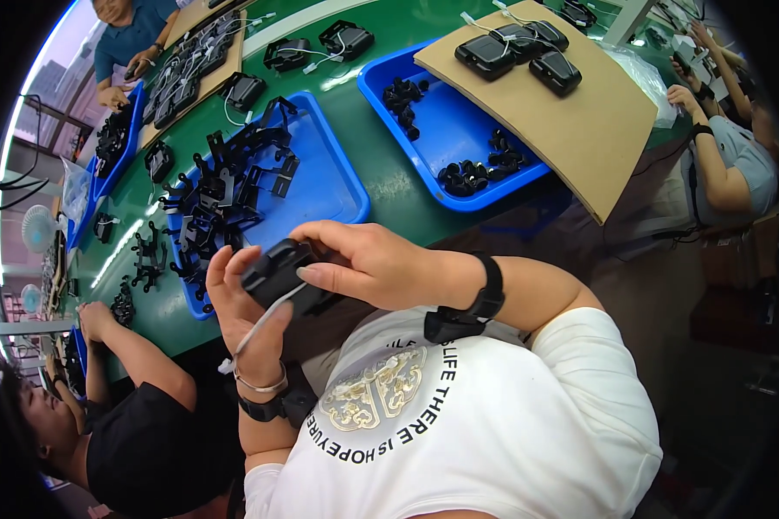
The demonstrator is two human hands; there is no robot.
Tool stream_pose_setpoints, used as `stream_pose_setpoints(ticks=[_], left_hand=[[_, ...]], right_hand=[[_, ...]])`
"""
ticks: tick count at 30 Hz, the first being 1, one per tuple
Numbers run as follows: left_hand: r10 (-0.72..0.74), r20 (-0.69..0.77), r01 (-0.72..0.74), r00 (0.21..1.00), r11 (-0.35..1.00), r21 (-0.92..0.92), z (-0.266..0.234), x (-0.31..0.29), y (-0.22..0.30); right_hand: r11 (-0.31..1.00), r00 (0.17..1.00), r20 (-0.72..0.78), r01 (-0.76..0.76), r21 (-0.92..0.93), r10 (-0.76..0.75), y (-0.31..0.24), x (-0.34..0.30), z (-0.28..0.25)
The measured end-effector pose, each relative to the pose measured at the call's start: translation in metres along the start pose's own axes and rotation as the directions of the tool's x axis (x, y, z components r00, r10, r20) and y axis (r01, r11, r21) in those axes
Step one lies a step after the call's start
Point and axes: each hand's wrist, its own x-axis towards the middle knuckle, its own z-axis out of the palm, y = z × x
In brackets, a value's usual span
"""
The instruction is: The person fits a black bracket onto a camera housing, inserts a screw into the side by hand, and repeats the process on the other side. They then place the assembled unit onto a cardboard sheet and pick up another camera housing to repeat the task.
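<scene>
Between my two hands is a black plastic housing [279, 270] with a white cable [260, 325] hanging from it. My left hand [249, 311] wraps the housing from the left, and the cable's white plug dangles beside that wrist. From the right, my right hand [355, 264] grips the same housing, thumb on its near face and fingers over the top. Just beyond my hands lies a blue tray [342, 186] heaped on its left side with black plastic brackets [225, 186].
A second blue tray [381, 78] holds small round black parts [467, 177]. Cardboard [571, 130] overlaps it, carrying several cabled black housings [511, 52]. More housings stand on the green table [398, 169]. Co-workers sit at left [147, 415], far left [134, 43] and right [727, 164].
</scene>
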Motion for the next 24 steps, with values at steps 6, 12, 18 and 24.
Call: stream_pose_setpoints(ticks=[6, 12, 18, 24], left_hand=[[-0.401, 0.325, 0.253, 0.857, 0.875, 0.412, -0.004, -0.005, 0.004], [-0.491, 0.503, 0.434, 0.711, 0.870, 0.235, -0.011, -0.003, -0.017], [-0.516, 0.425, 0.631, 0.744, 0.751, -0.193, -0.022, -0.008, -0.023], [-0.576, 0.474, 0.737, 0.666, 0.606, -0.300, -0.019, -0.008, -0.025]], right_hand=[[0.941, 0.994, 0.109, 0.013, -0.338, 0.025, -0.019, -0.012, -0.005], [0.778, 0.996, -0.002, 0.066, -0.625, -0.086, -0.033, -0.019, -0.048], [0.526, 0.995, -0.055, -0.093, -0.846, 0.087, -0.005, -0.035, -0.152], [0.482, 0.967, 0.099, -0.027, -0.876, 0.234, 0.014, -0.021, -0.148]])
